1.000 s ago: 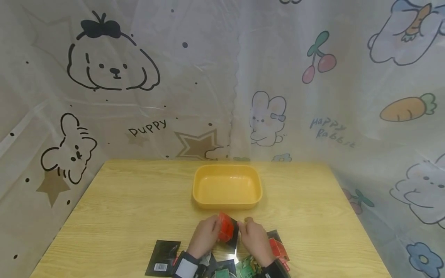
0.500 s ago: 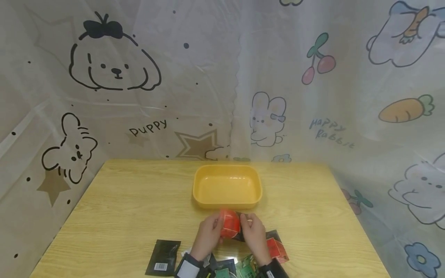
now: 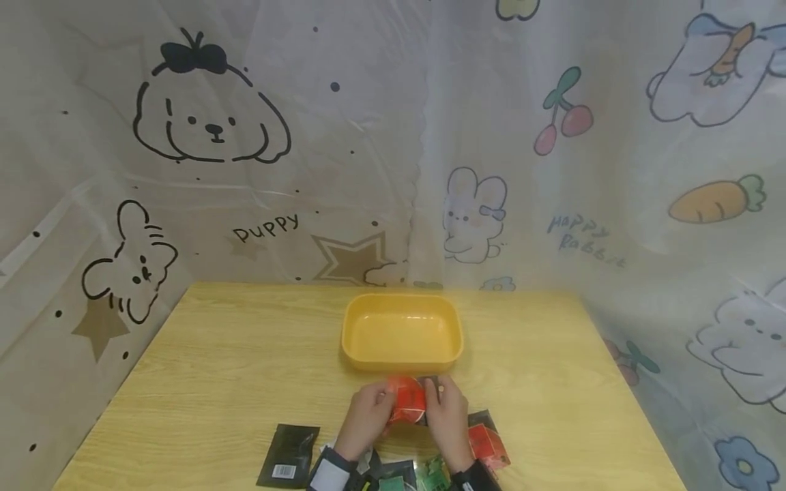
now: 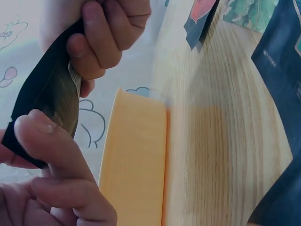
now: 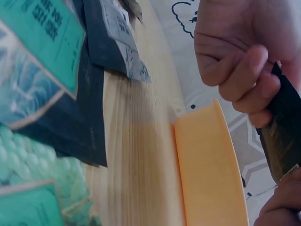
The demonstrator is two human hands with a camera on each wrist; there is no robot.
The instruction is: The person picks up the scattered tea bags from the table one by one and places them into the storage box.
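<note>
A small red-and-black packet is held up between both hands, just in front of the yellow basin. My left hand pinches its red left side in the head view. My right hand grips the dark right end with thumb and curled fingers. In the left wrist view the packet's black underside shows, bent along its length. From the right wrist the same dark packet appears partly covered by fingers. Neither wrist view shows the red face.
The yellow basin stands behind the hands. A black packet with a barcode label lies at left. A red-and-black packet lies right of the right wrist. Green packets and other dark ones lie between the forearms.
The right hand, earlier at the packet's edge with fingers extended, has closed onto its dark end. The packet has turned so more red faces up, and the head view has tilted slightly.
</note>
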